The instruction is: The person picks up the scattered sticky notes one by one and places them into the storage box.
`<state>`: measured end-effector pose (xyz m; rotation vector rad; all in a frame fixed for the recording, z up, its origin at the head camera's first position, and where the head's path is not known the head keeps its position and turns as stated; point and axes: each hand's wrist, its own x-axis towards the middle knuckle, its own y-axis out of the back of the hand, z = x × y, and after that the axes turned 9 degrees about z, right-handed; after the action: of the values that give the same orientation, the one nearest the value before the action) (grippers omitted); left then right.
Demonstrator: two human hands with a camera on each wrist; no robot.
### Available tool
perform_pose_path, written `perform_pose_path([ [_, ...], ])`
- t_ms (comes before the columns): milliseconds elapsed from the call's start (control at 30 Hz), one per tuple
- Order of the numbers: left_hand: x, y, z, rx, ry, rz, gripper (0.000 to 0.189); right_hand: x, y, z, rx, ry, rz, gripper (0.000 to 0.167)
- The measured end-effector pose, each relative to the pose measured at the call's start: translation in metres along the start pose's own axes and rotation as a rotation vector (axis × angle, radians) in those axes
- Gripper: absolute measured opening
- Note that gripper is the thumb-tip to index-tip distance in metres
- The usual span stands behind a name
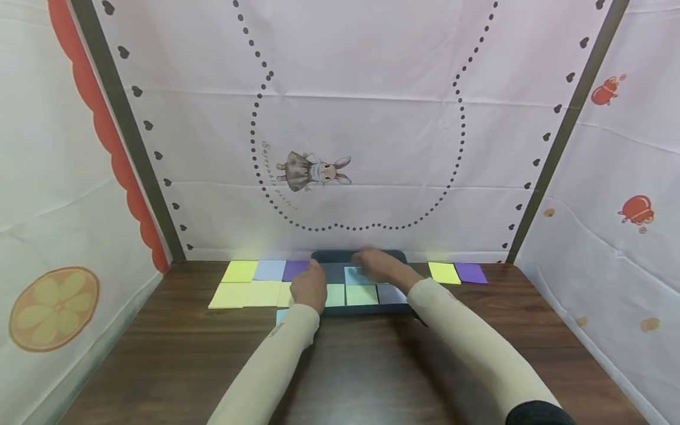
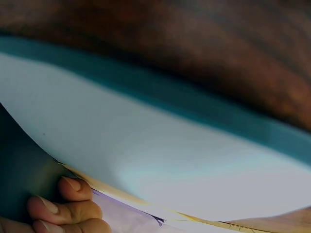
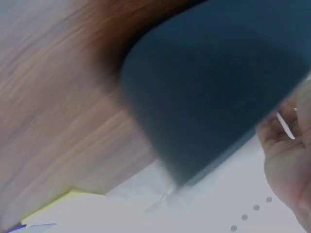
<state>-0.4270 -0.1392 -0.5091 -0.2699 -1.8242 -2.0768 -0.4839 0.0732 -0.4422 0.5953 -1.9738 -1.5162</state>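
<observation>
Head view: the two hands are apart, both at the dark blue tray (image 1: 340, 310) on the far part of the table. Left hand (image 1: 310, 287) at the tray's left end; in the left wrist view its visible fingers (image 2: 75, 212) are bent beside a dark surface, cannot tell if they hold anything. Right hand (image 1: 376, 265) reaches over the tray, just beside a light blue note (image 1: 355, 275) in its back row; the right wrist view cuts the hand off, so its grip cannot be told.

Front row of tray, left to right: pale green note (image 1: 335, 295), second green note (image 1: 362, 294), grey-blue note (image 1: 391, 294).

Left of tray, on the wood: yellow note (image 1: 239, 271), pale blue note (image 1: 269, 270), purple note (image 1: 294, 270); nearer, a row of pale yellow notes (image 1: 262, 293), its right end partly behind the left hand. Blue corner (image 1: 281, 316) shows beside the left cuff.

Right of tray: another yellow note (image 1: 445, 273), touching or nearly touching a second purple note (image 1: 470, 273).

Outermost: brown table (image 1: 175, 354), pale printed cloth (image 1: 361, 130) behind, rabbit figure (image 1: 313, 172) on it.
</observation>
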Motion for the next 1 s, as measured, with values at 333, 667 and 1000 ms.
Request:
perform_pose_path([
  [333, 0.007, -0.015, -0.005, 0.021, -0.023, 0.009, 0.033, -0.033, 0.042, 0.008, 0.002, 0.024, 0.154, 0.033],
  [667, -0.020, 0.045, 0.013, 0.013, -0.009, -0.008, 0.024, -0.064, 0.064, 0.063, 0.110, -0.092, 0.282, 0.034],
  [1000, 0.000, -0.006, -0.003, 0.003, -0.019, 0.055, 0.027, -0.097, 0.075, 0.110, 0.092, -0.277, 0.192, 0.031],
])
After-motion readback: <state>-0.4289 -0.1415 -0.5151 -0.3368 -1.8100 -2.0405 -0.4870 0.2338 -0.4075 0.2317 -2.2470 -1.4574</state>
